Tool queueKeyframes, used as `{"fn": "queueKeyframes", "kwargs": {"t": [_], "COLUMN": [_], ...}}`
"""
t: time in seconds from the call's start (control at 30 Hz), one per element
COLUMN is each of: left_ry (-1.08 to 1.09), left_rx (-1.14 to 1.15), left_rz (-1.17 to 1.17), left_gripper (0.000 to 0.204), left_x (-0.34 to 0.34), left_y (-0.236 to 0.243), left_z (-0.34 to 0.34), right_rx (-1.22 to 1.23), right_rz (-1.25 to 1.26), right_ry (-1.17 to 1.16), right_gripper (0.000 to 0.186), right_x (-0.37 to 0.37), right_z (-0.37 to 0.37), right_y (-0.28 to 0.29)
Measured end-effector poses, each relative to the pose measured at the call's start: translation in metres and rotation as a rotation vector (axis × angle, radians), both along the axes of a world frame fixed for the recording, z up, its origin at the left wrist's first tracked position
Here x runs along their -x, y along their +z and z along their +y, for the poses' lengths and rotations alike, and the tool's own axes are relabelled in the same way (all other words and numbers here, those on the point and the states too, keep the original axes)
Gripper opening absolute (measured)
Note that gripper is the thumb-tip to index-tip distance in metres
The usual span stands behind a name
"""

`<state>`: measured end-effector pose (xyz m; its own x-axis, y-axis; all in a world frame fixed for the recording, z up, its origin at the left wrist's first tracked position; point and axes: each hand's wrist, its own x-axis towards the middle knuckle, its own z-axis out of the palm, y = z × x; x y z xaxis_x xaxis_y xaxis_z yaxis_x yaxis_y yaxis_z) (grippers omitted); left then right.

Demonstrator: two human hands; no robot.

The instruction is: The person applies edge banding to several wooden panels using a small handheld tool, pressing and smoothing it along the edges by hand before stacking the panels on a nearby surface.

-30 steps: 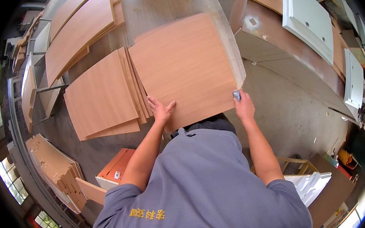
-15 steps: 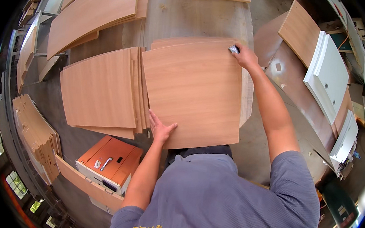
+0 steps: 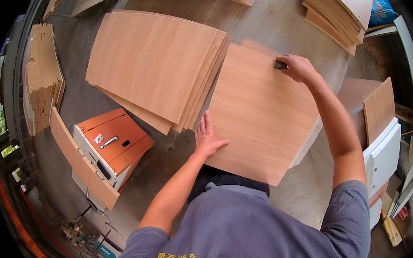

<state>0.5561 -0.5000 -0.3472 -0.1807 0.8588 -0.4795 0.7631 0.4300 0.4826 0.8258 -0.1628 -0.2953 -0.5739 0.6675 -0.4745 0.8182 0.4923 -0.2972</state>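
A wood-grain panel (image 3: pixel 261 114) lies flat in front of me, on top of at least one more board that shows along its far and right edges. My left hand (image 3: pixel 207 139) rests at the panel's near left edge, fingers spread and thumb on its face. At the far edge my right hand (image 3: pixel 298 68) grips a small dark block (image 3: pixel 280 65) and presses it to the panel's rim. Most of the block is hidden by the fingers, so its exact kind cannot be made out.
Left of the panel stands a stack of similar boards (image 3: pixel 148 61). An orange-topped cabinet (image 3: pixel 113 138) with a metal handle on it is at lower left. More boards (image 3: pixel 332 15) lie at the far right, and white panels (image 3: pixel 381 155) lean at right.
My view has turned, so the scene sits rotated. The right hand has moved leftward along the far edge from the far right corner with the block. My left hand stays at the left edge.
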Motion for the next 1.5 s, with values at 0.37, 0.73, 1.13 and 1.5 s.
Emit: {"fn": "queueKeyframes", "kwargs": {"t": [0.37,0.73,1.13,1.5], "left_ry": [0.058,-0.153,0.078,0.174], "left_rx": [-0.054,-0.168,0.275,0.362], "left_rz": [-0.402,-0.676,-0.899,-0.844], "left_gripper": [0.112,0.080,0.031,0.030], "left_x": [0.033,0.088,0.103,0.091], "left_y": [-0.007,-0.033,-0.038,-0.039], "left_z": [-0.013,-0.073,-0.121,-0.126], "right_rx": [-0.134,0.141,0.026,0.228], "right_rz": [0.293,0.053,0.018,0.152], "right_ry": [-0.367,-0.628,-0.745,-0.907], "right_gripper": [0.058,0.082,0.080,0.021], "right_x": [0.148,0.158,0.217,0.203], "right_z": [-0.021,-0.433,-0.356,-0.060], "right_y": [-0.021,0.002,-0.015,-0.018]}}
